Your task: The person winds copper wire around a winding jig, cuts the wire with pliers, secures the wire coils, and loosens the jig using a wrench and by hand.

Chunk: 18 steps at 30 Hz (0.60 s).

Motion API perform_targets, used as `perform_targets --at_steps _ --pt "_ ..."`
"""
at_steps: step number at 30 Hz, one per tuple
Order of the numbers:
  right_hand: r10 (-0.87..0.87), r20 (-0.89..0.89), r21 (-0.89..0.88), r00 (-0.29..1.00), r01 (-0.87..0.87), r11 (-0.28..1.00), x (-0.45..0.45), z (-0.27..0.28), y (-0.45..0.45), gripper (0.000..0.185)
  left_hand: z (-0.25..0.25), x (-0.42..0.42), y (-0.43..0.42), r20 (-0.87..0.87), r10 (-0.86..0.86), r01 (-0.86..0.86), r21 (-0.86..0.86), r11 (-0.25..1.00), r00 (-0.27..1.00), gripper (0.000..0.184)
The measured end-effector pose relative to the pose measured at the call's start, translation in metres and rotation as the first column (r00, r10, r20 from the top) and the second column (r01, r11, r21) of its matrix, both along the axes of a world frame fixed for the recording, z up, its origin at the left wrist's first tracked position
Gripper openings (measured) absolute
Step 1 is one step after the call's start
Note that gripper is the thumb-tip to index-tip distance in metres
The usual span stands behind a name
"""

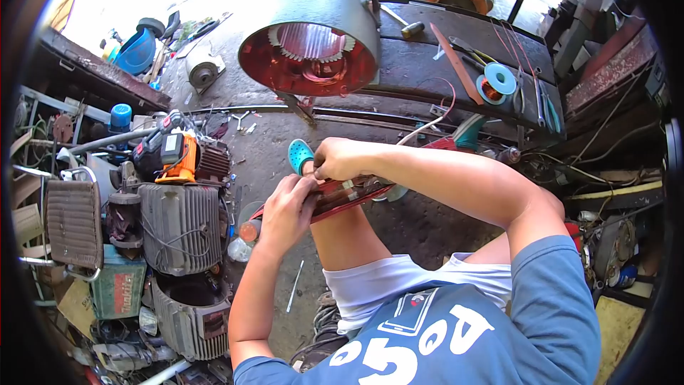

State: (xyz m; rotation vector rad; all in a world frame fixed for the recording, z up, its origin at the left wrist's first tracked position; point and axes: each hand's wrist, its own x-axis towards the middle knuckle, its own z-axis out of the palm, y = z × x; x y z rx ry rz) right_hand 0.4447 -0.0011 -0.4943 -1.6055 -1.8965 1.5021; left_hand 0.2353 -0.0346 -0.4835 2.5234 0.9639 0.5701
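Across my lap lies a long red tray-like holder [340, 208] with dark strips and small pieces in it. My left hand [288, 207] is at its left end, fingers bent and pressed together over the edge; what they pinch is too small to make out. Just above and to the right, my right hand [338, 159] has its fingers curled down close to the left fingertips, and what they grip is hidden. Beyond the hands stands a large grey motor housing [324, 0] with a red inside, a toothed ring and copper wire.
A dark workbench [406, 64] at the upper right bears a hammer [412, 29], a copper wire spool [491, 89] and pliers. On the left are finned motor casings [182, 228], an orange motor [178, 157], a chair [73, 224] and a green box [118, 285].
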Motion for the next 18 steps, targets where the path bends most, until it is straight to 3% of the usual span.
perform_targets --at_steps 3,10,13,18 --pt "-0.029 0.082 -0.081 0.996 0.036 0.996 -0.005 0.0 0.004 0.033 -0.003 -0.001 0.001 -0.003 -0.006 0.007 0.015 1.0 1.0 0.021" --pt "-0.06 0.084 0.029 0.995 0.058 0.998 -0.005 -0.004 0.002 0.033 -0.003 -0.001 0.002 -0.009 -0.01 0.01 0.059 0.998 1.0 0.018" --pt "-0.104 0.067 -0.005 0.992 0.105 0.994 -0.005 0.001 -0.003 0.032 -0.004 -0.001 0.002 0.002 -0.012 0.011 0.052 0.999 1.0 0.016" --pt "-0.054 0.014 0.194 0.998 0.05 0.98 -0.004 -0.002 -0.008 0.028 -0.009 -0.001 0.003 0.048 0.003 -0.005 0.044 0.999 0.999 0.013"
